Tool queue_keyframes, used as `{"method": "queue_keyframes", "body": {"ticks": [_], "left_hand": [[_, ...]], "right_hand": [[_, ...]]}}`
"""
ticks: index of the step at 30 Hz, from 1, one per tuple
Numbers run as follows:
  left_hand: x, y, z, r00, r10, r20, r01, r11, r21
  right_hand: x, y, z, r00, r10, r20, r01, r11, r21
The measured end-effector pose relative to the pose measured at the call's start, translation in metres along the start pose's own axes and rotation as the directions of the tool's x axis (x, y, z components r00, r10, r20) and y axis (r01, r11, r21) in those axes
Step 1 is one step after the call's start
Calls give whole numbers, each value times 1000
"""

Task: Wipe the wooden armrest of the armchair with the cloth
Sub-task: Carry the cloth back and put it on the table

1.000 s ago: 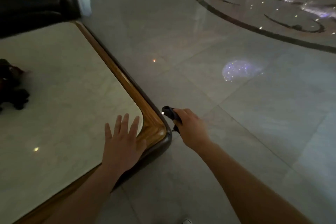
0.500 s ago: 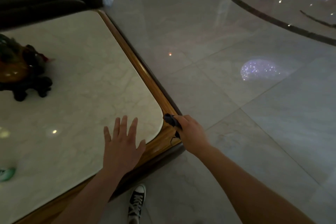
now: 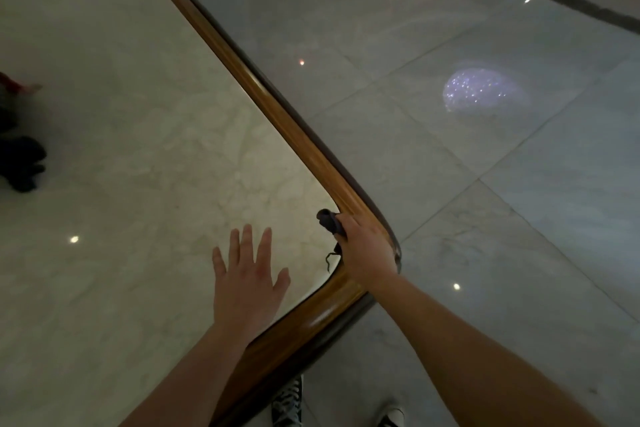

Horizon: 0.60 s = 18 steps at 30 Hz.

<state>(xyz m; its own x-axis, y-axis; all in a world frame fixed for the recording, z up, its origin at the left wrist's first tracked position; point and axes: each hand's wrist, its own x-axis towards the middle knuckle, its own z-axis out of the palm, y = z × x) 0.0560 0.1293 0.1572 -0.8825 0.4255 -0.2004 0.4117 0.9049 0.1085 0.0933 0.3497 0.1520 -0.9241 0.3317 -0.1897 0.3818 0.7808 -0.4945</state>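
My right hand (image 3: 367,250) grips a small dark cloth (image 3: 329,221) and rests on the rounded corner of the table's wooden rim (image 3: 304,146). The cloth pokes out past my fingers onto the edge of the marble top, with a loose thread hanging below it. My left hand (image 3: 247,279) lies flat on the marble table top (image 3: 138,149), fingers spread, holding nothing. No armchair or armrest shows in this view.
A dark ornament (image 3: 20,163) sits on the marble at the left edge. Polished grey floor tiles (image 3: 485,201) stretch to the right, with a glittering light patch (image 3: 481,88). My two sneakers (image 3: 287,402) stand below the table corner.
My right hand with the cloth has moved from off the corner onto the wooden rim. The view has tilted down and closer; the dark armchair at the top left has left the frame.
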Motion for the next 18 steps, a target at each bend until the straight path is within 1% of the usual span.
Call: {"method": "queue_keyframes", "body": {"ticks": [5,9,14,18], "left_hand": [[43,-15,62,994,-77,75,79,997,-14],[71,-23,110,984,-118,134,121,993,-17],[87,-30,153,977,-159,142,162,987,-16],[91,-39,180,973,-156,168,157,988,11]], "right_hand": [[38,11,51,999,26,21,-25,999,-33],[61,16,85,1000,-3,-18,2,998,-57],[72,20,117,999,-8,-45,4,997,-71],[83,22,135,996,10,-85,-15,998,-55]]}}
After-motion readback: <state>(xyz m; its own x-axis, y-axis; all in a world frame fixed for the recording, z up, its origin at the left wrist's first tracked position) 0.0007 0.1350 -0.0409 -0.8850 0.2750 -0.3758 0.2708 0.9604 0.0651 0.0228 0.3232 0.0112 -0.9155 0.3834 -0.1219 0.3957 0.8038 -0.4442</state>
